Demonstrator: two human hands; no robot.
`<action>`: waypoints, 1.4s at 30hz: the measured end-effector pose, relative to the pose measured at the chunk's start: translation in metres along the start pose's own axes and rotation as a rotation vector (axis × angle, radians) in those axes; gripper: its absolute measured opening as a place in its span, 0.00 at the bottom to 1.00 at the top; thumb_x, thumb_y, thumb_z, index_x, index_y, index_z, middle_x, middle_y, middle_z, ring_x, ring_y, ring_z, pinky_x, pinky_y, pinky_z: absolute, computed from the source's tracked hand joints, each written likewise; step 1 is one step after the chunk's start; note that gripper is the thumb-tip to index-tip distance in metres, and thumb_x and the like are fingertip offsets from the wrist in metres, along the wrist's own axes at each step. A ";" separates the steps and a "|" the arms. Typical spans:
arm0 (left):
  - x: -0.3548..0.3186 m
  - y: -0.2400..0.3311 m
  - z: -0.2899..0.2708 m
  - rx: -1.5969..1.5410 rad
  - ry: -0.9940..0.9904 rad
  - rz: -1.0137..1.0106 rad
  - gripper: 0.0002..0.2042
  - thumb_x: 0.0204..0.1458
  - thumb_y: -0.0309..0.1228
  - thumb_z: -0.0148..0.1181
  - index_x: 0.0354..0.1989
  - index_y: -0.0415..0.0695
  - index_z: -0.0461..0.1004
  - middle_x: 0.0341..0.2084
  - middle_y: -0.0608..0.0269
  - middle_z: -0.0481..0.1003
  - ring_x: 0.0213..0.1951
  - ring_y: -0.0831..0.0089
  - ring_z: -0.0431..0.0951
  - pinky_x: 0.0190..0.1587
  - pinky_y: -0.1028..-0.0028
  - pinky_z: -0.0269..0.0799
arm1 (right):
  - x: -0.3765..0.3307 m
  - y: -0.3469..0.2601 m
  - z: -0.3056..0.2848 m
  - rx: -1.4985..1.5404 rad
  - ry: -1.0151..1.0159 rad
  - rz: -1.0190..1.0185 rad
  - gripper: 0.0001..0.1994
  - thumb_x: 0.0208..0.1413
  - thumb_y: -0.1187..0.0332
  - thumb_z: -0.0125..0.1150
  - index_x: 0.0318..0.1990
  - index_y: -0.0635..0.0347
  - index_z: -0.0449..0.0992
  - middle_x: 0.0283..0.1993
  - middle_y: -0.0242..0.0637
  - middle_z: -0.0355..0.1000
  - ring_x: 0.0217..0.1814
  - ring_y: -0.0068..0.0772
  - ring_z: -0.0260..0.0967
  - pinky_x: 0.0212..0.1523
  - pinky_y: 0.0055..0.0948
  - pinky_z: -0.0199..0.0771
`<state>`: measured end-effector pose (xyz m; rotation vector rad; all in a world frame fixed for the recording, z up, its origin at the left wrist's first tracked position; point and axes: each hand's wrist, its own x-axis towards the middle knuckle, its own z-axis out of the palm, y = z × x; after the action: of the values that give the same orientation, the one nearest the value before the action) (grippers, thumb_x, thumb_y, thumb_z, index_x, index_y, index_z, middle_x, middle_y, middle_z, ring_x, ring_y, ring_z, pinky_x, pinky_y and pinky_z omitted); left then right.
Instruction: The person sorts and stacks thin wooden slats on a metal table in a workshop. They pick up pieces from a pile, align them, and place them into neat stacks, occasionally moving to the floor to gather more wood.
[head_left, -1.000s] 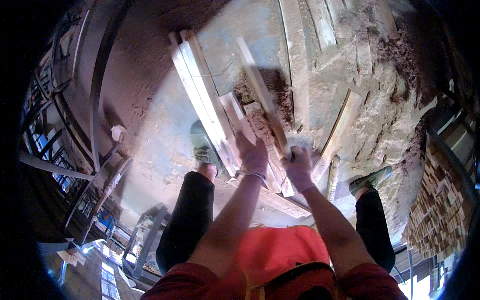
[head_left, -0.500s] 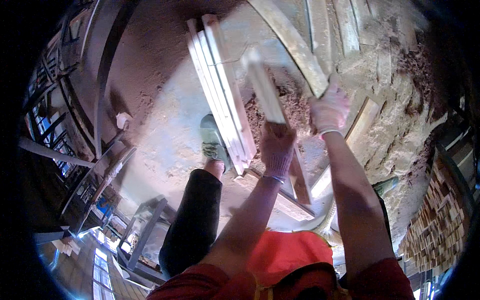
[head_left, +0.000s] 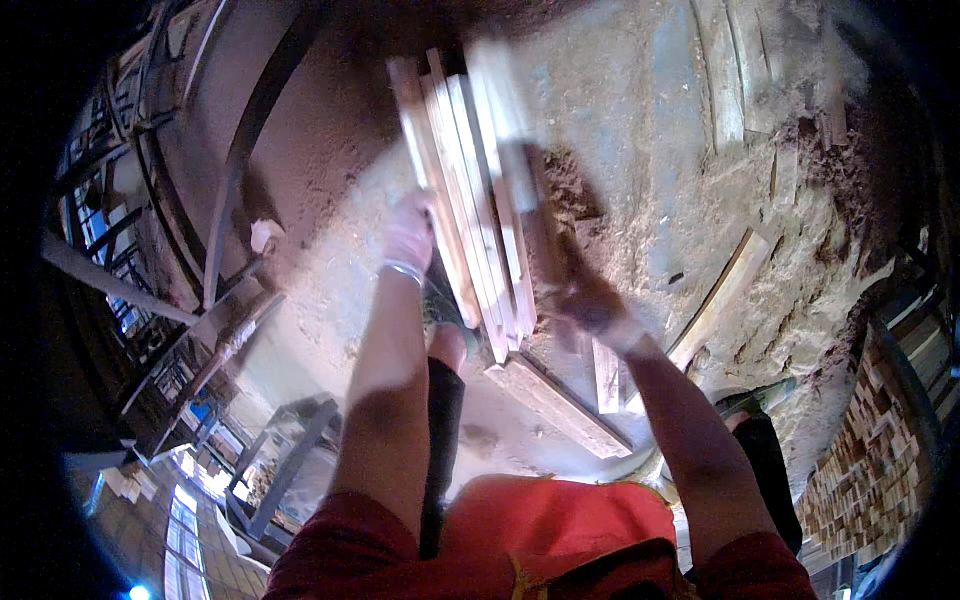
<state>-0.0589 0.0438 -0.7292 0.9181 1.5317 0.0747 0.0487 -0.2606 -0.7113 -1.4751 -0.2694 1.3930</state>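
Head view: one blurry wood strip is held tight in the right hand, the left hand is by the stacked strips, and more scraps are left far right.

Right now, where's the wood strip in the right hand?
Head view, centre: the wood strip runs up from the right hand, along the right edge of the plank stack.

Sawdust-strewn floor, stacked wood blocks (far right), metal frame.
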 end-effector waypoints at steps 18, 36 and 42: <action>-0.045 -0.121 0.039 1.002 0.316 0.636 0.62 0.42 0.61 0.79 0.80 0.42 0.48 0.75 0.37 0.54 0.74 0.44 0.60 0.75 0.56 0.60 | 0.104 -0.171 -0.154 -0.847 0.691 0.390 0.20 0.60 0.61 0.60 0.53 0.67 0.72 0.51 0.53 0.76 0.57 0.47 0.76 0.63 0.47 0.75; -0.020 -0.116 0.025 0.968 0.289 0.711 0.59 0.41 0.58 0.79 0.76 0.37 0.55 0.71 0.40 0.60 0.70 0.43 0.64 0.73 0.57 0.61 | 0.025 -0.065 -0.085 0.042 0.352 0.252 0.32 0.51 0.60 0.74 0.62 0.67 0.72 0.45 0.46 0.77 0.43 0.39 0.76 0.42 0.38 0.77; -0.064 -0.057 0.102 1.608 0.314 0.942 0.46 0.49 0.60 0.66 0.74 0.51 0.57 0.72 0.50 0.57 0.75 0.49 0.53 0.68 0.41 0.58 | 0.040 0.044 -0.001 -0.732 -0.131 -0.032 0.30 0.63 0.54 0.62 0.67 0.64 0.70 0.61 0.61 0.75 0.58 0.54 0.76 0.58 0.49 0.77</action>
<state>-0.0054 -0.0783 -0.7304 2.9505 1.0651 -0.4257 0.0409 -0.2507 -0.7693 -1.9447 -0.9592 1.4377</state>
